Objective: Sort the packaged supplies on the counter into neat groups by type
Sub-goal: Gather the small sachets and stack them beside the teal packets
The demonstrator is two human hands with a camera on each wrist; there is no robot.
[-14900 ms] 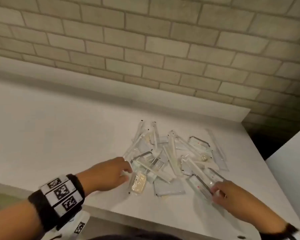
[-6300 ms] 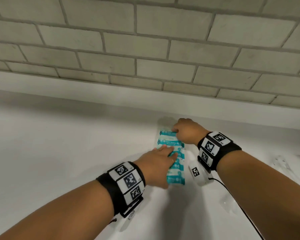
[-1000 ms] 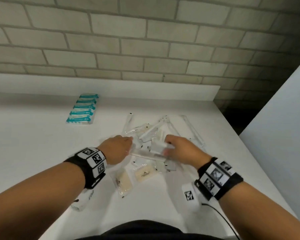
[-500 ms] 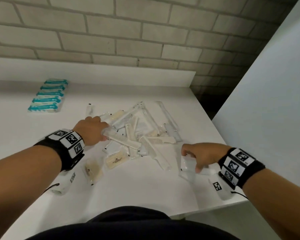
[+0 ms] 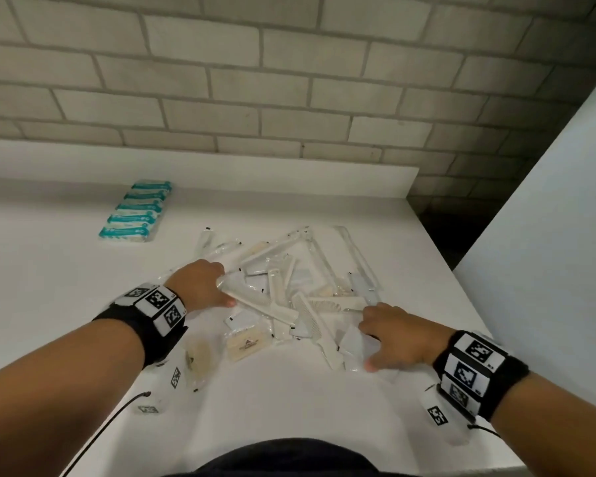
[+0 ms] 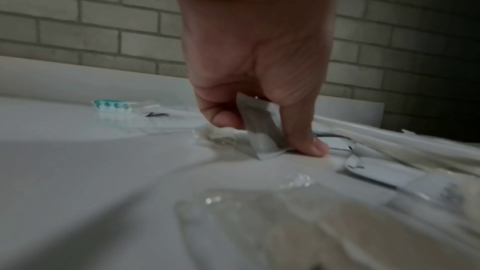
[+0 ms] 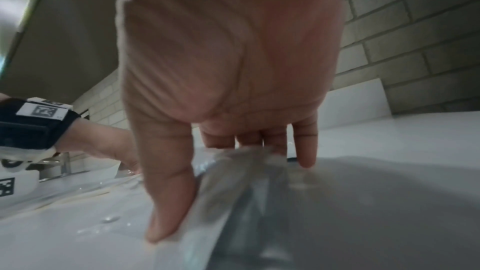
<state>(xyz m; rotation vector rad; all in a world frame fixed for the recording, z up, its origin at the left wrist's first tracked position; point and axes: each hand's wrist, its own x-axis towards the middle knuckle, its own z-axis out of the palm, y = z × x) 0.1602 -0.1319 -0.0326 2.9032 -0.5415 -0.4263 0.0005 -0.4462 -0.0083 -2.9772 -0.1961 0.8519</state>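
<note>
A loose pile of clear-wrapped supplies (image 5: 300,287) lies mid-counter: white combs (image 5: 308,316), long thin packets, flat sachets. Two beige soap packets (image 5: 248,344) sit at the pile's near left. Several teal packets (image 5: 135,211) form a neat row at the back left. My left hand (image 5: 222,287) is at the pile's left side; in the left wrist view, thumb and fingers (image 6: 301,130) pinch a flat clear packet (image 6: 262,126). My right hand (image 5: 369,346) is at the pile's near right, thumb and fingers holding a flat white sachet (image 5: 355,344), seen as a clear flat packet (image 7: 233,182) in the right wrist view.
The white counter (image 5: 66,304) ends at a right edge (image 5: 461,297) close to my right hand, with a tall white panel (image 5: 547,235) beyond it. A low white backsplash (image 5: 221,166) and a brick wall run behind. Bare counter lies to the left and front.
My right hand has moved with its sachet from the counter's front right edge back to the pile's near right. My left hand stays at the pile's left, still pinching a packet.
</note>
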